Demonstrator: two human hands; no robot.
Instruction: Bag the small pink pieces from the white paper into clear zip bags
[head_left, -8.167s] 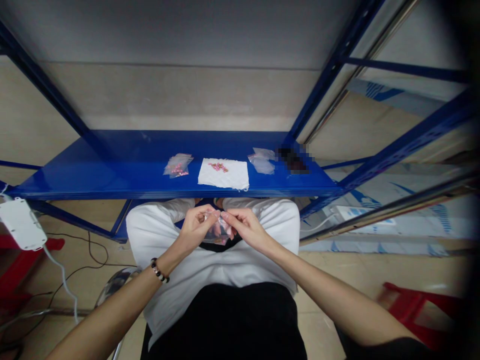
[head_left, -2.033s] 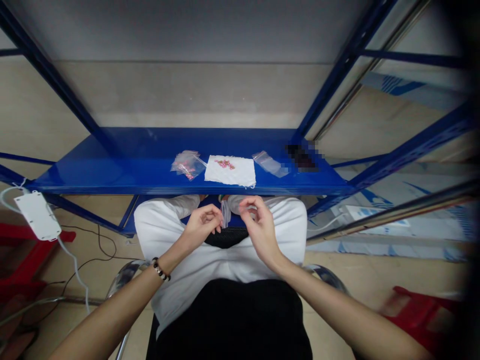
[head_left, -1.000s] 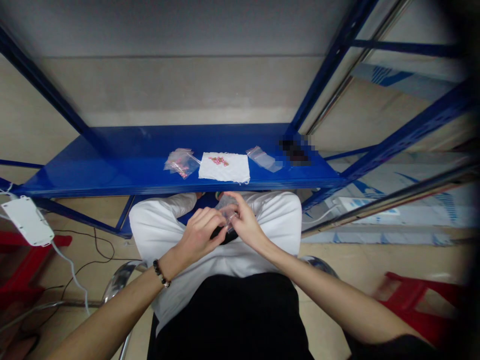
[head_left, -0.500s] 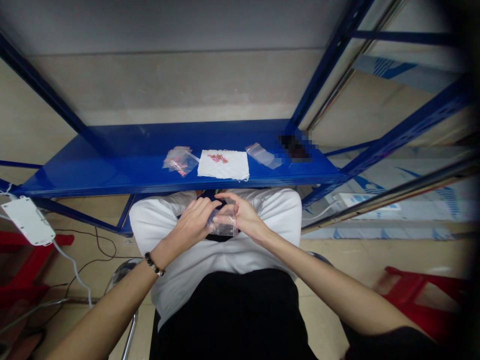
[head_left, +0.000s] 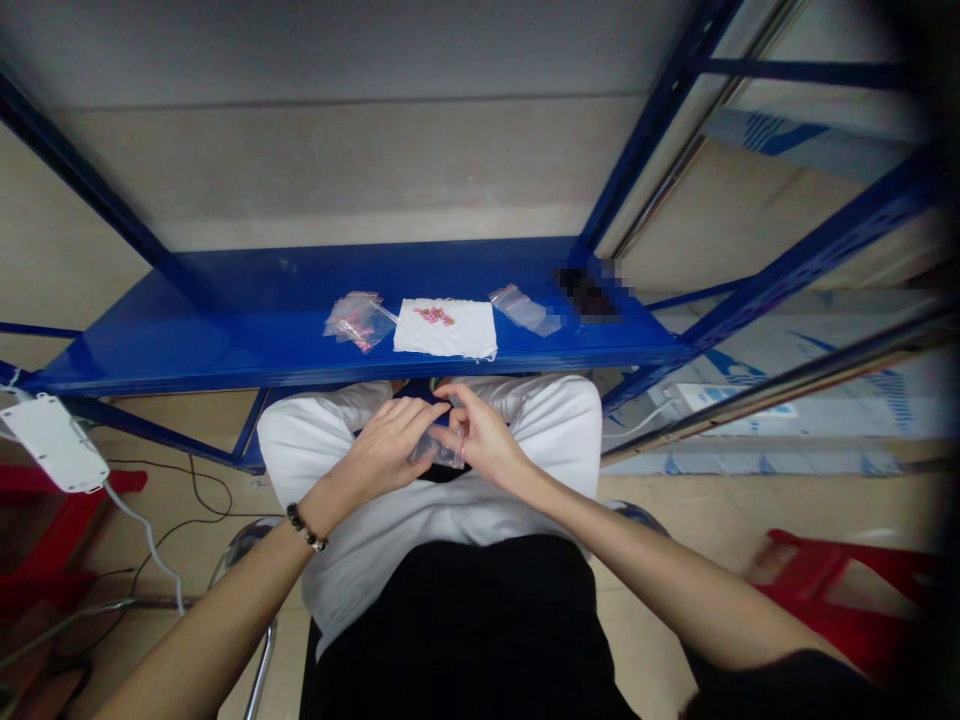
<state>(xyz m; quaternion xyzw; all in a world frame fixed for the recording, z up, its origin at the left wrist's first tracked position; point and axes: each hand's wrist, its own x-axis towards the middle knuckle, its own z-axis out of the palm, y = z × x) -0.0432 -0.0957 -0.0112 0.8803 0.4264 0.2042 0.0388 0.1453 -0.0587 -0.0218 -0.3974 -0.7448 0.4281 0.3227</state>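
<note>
Over my lap, my left hand and my right hand meet around a small clear zip bag. Both hands are closed on it, and the fingers hide part of the plastic. Whether anything is inside the bag cannot be made out. On the blue shelf beyond the hands lies a white cloth with several small pink and gold beads on it. Left of the cloth is a pile of clear bags holding pink pieces. To its right lie flat clear zip bags.
The blue shelf runs across in front of my knees, with blue uprights at both ends. A pixelated dark object is at its right end. A white power box with cables hangs at left. Red stools stand on both sides.
The clear bag is more crumpled between my hands, and less of it shows. My hands have come slightly closer together. The things on the shelf are unchanged.
</note>
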